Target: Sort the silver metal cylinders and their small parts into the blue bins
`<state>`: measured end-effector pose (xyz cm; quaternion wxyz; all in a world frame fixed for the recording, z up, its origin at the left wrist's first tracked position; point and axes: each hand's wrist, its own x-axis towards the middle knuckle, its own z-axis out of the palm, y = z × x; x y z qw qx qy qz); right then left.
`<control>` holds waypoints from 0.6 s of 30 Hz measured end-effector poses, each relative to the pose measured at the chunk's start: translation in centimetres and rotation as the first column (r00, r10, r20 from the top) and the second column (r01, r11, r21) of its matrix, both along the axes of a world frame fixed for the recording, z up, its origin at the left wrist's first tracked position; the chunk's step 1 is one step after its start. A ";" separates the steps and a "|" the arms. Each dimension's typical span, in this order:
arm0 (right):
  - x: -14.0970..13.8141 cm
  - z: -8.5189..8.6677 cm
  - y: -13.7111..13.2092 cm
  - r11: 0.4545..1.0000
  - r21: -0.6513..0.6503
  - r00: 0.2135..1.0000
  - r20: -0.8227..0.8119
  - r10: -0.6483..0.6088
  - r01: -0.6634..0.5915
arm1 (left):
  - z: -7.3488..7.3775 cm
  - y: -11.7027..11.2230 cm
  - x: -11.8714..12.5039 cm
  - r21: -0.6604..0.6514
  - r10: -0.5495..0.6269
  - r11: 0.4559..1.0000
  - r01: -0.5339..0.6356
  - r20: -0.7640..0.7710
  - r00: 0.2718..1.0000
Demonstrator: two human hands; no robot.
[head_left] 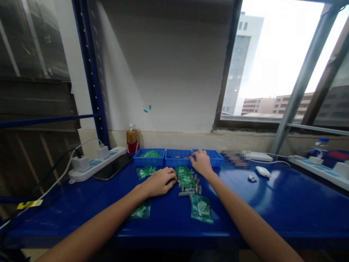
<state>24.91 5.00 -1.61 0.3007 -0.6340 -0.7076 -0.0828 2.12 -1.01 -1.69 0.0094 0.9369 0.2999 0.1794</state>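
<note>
Left hand (160, 181): palm down on the blue tabletop (272, 203), fingers curled in at the left edge of the pile of small grey metal parts (189, 186). Can't tell if anything is pinched under the fingers.

Right hand (201, 162): stretched forward, fingers loosely spread and pointing down at the middle blue plastic tray (177, 162), where it meets the right blue plastic tray (216, 162). Fingertips hidden, so grip unknown.

The pile sits between the two hands, partly on top of green translucent plastic bags (201, 208). More of these bags lie near the left forearm and in front of the left blue plastic tray (148, 162).

Handling, my read:
- Parts look light, rigid and smooth, so they probably slide and scatter easily. Take each by its long sides with a thumb-and-forefinger pinch.
- Bags look thin, floppy and slick. Take them by an edge or corner, not the middle.
</note>
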 end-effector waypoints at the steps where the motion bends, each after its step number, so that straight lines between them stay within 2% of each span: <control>1: 0.0 0.0 0.0 1.000 0.001 1.000 0.001 -0.001 0.001 | 0.0 0.0 0.0 0.000 -0.009 1.000 0.009 0.003 1.000; 11: -0.1 -0.1 -0.1 0.999 0.034 1.000 0.009 0.008 -0.009 | -0.4 0.2 -0.2 -0.008 -0.050 0.999 0.050 0.012 0.999; 18: -0.1 -0.1 -0.3 1.000 0.015 1.000 0.017 0.011 -0.012 | -0.3 0.3 -0.2 0.051 -0.008 0.999 0.010 -0.036 0.999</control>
